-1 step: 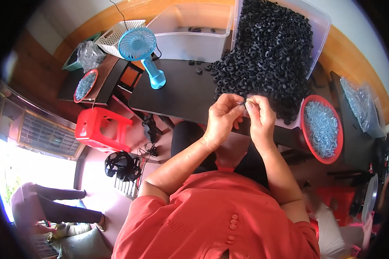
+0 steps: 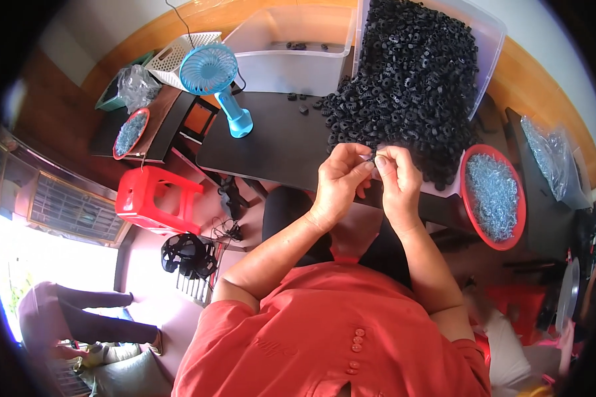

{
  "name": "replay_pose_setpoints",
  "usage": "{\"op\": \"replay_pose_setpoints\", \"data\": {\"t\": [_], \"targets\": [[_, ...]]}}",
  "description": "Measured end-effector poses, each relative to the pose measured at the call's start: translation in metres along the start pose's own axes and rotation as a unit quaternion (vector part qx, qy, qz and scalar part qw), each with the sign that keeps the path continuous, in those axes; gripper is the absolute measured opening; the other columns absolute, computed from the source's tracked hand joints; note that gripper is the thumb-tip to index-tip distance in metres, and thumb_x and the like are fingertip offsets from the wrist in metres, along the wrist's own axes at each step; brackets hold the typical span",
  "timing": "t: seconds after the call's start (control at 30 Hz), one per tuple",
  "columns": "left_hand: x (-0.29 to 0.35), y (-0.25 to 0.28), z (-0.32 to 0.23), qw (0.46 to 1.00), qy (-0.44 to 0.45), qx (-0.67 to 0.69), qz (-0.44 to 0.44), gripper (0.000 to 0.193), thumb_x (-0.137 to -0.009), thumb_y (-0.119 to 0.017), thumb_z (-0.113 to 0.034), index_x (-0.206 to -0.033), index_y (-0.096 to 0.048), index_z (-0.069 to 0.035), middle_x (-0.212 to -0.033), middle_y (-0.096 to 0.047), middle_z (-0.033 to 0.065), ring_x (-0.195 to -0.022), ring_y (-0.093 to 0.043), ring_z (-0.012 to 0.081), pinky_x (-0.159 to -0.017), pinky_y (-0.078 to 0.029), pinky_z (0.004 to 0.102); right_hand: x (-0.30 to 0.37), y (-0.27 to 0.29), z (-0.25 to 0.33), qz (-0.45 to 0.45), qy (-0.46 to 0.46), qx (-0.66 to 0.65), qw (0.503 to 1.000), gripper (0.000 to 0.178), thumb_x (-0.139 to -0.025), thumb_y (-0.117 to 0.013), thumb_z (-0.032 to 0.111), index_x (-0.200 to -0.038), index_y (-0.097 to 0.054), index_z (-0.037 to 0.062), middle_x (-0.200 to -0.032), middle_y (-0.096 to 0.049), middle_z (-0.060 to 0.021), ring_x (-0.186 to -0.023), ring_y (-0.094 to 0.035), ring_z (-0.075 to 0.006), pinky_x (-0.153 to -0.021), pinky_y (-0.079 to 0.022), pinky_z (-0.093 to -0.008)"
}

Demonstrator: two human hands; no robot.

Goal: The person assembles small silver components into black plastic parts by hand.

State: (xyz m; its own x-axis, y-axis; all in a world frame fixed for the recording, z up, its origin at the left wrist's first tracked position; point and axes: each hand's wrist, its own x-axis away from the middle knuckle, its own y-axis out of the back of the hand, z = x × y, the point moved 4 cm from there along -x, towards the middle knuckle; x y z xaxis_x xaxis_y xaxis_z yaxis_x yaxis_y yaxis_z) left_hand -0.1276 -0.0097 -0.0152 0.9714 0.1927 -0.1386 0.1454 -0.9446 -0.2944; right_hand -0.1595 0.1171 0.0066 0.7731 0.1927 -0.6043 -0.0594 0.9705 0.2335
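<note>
My left hand (image 2: 338, 180) is closed in a pinch, thumb against fingers, on a small black plastic part (image 2: 372, 159) at the table's front edge. Right beside it, my right hand (image 2: 400, 177) has thumb and forefinger pressed together at the same spot; whatever lies between those fingertips is too small to make out. Just beyond both hands, a large heap of similar black plastic parts (image 2: 404, 86) spills from a tilted clear bin (image 2: 493, 46) onto the dark table (image 2: 265, 155). To the right stands a red bowl (image 2: 465, 198) of small, shiny, bluish-clear pieces (image 2: 493, 198).
A blue fan (image 2: 232, 114) stands on the table, in front of a clear bin (image 2: 291, 73) with few parts. Left are a smaller red bowl (image 2: 116, 151) and a red stool (image 2: 139, 205). Another person's legs (image 2: 99, 317) show lower left; someone sits at lower right.
The view has shifted very slightly. Both hands keep their pinch at the same place.
</note>
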Motion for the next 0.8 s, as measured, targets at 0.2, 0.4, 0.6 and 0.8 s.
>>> {"op": "replay_pose_setpoints", "data": {"t": [0.2, 0.4, 0.6, 0.8], "targets": [[0.003, -0.008, -0.010, 0.998, -0.042, -0.052, 0.015, 0.034, -0.091, -0.062, -0.002, -0.122, -0.048, -0.002, -0.081, -0.062, 0.0033, -0.064, -0.055, 0.0064, -0.052, -0.046, 0.0191, -0.001, 0.003, -0.008, 0.018, -0.065, -0.076, 0.995, 0.008, -0.095, -0.058, 0.005, -0.100, -0.057, -0.0009, -0.086, -0.066, -0.0091, -0.075, -0.063, -0.0154, -0.068, -0.051, -0.0282], [-0.001, -0.012, -0.015, 0.995, -0.051, -0.075, 0.028, 0.038, -0.089, -0.062, 0.001, -0.124, -0.047, -0.002, -0.081, -0.061, 0.0031, -0.064, -0.055, 0.0069, -0.052, -0.046, 0.0192, 0.001, 0.007, -0.004, 0.004, -0.041, -0.084, 0.996, 0.009, -0.095, -0.058, 0.004, -0.103, -0.057, -0.0005, -0.086, -0.066, -0.0099, -0.075, -0.063, -0.0167, -0.068, -0.051, -0.0288], [-0.002, -0.012, -0.016, 0.996, -0.024, -0.045, 0.068, 0.043, -0.089, -0.060, 0.005, -0.129, -0.045, -0.001, -0.088, -0.062, 0.0055, -0.072, -0.058, 0.0102, -0.057, -0.048, 0.0217, 0.002, 0.004, -0.005, -0.043, 0.012, -0.038, 0.998, 0.009, -0.094, -0.059, 0.004, -0.101, -0.056, -0.0007, -0.085, -0.065, -0.0107, -0.072, -0.063, -0.0208, -0.065, -0.050, -0.0310], [-0.041, 0.006, -0.068, 0.870, -0.283, -0.402, -0.027, 0.037, -0.073, -0.068, 0.004, -0.109, -0.060, -0.003, -0.083, -0.057, 0.0117, -0.075, -0.059, 0.0264, -0.070, -0.051, 0.0350, 0.001, 0.009, -0.015, -0.081, -0.030, -0.069, 0.994, 0.004, -0.096, -0.057, 0.005, -0.099, -0.058, 0.0035, -0.084, -0.060, -0.0004, -0.060, -0.049, -0.0040, -0.048, -0.039, -0.0195]]}}
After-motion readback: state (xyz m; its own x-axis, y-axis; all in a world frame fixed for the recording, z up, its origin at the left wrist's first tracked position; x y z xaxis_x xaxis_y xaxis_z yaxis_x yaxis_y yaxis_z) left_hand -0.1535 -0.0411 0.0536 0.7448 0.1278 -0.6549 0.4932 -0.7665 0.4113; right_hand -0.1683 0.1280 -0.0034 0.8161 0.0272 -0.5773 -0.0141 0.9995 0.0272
